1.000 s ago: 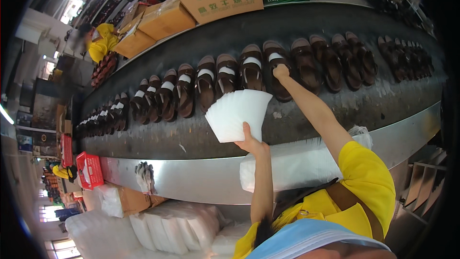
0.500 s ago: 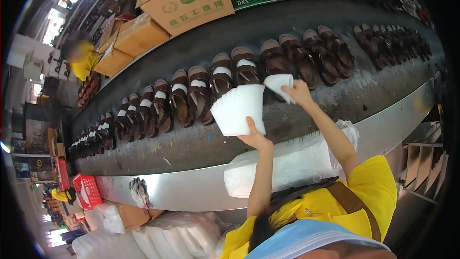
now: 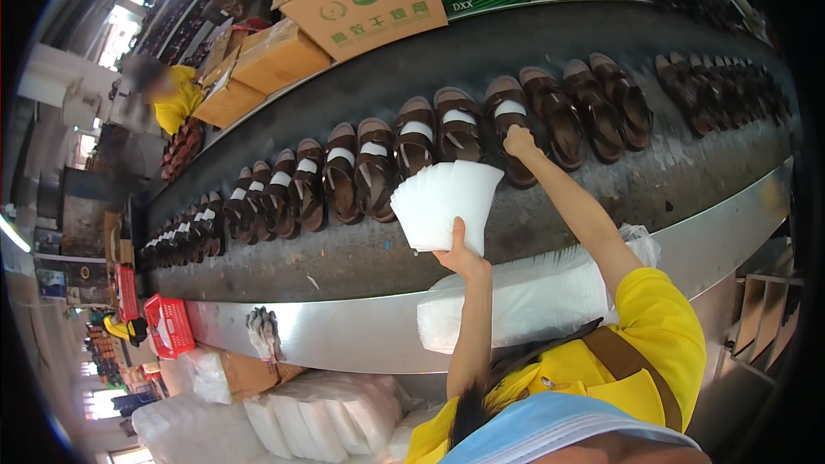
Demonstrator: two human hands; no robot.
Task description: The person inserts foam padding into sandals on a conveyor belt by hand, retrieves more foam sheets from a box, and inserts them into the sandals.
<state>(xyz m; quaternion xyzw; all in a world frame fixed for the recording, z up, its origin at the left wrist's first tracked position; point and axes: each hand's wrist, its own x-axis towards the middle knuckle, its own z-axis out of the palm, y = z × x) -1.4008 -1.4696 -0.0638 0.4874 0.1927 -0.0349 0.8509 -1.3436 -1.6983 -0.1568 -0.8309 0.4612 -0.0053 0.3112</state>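
Note:
My left hand (image 3: 463, 254) grips a fanned stack of white foam sheets (image 3: 447, 206) above the dark work surface, thumb across its front. My right hand (image 3: 519, 141) is closed at the middle of a brown strapped sandal (image 3: 504, 90); its fingertips and whatever they pinch are hidden. A white piece (image 3: 510, 108) shows between that sandal's straps, just above my knuckles. To the left, a row of similar sandals (image 3: 375, 155) has white pieces under the straps. The nearby sandals on the right (image 3: 567, 125) show no white.
A plastic-wrapped pack of white sheets (image 3: 524, 301) lies on the metal ledge (image 3: 344, 339) near me. Grey gloves (image 3: 264, 332) and a red basket (image 3: 169, 326) are further left. Cardboard boxes (image 3: 361, 9) line the far side; a person in yellow (image 3: 176, 99) is far left.
My right hand has moved from beside the stack to the sandal. The white sheet it held is no longer seen loose; white now shows between that sandal's straps. The view has shifted slightly.

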